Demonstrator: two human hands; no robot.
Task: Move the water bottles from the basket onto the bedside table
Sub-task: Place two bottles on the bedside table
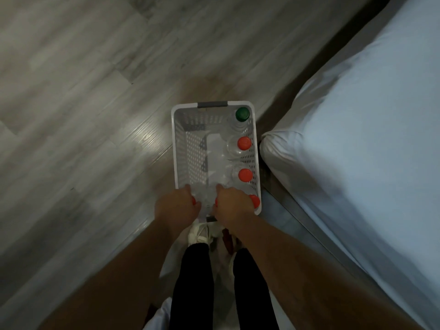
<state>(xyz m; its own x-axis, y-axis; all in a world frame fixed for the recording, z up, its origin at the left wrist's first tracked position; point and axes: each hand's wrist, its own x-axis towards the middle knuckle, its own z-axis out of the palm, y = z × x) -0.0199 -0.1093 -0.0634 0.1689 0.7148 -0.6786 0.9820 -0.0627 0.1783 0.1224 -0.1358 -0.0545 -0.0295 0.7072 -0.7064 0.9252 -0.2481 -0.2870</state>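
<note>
A white perforated basket (183,148) with a grey handle stands on the floor beside the bed. Along its right wall stand clear water bottles: one with a green cap (242,114) at the far end, then red-capped ones (244,143) (245,175) (254,201). At the near end my left hand (177,208) closes around a red-capped bottle (193,201), and my right hand (233,204) closes around another red-capped bottle (217,201). Both bottles are mostly hidden under the hands. The bedside table is not in view.
A bed with a pale blue sheet (357,139) fills the right side, its corner close to the basket. Grey wood-plank floor (83,103) spreads to the left. My legs in black trousers and white shoes (200,234) stand just behind the basket.
</note>
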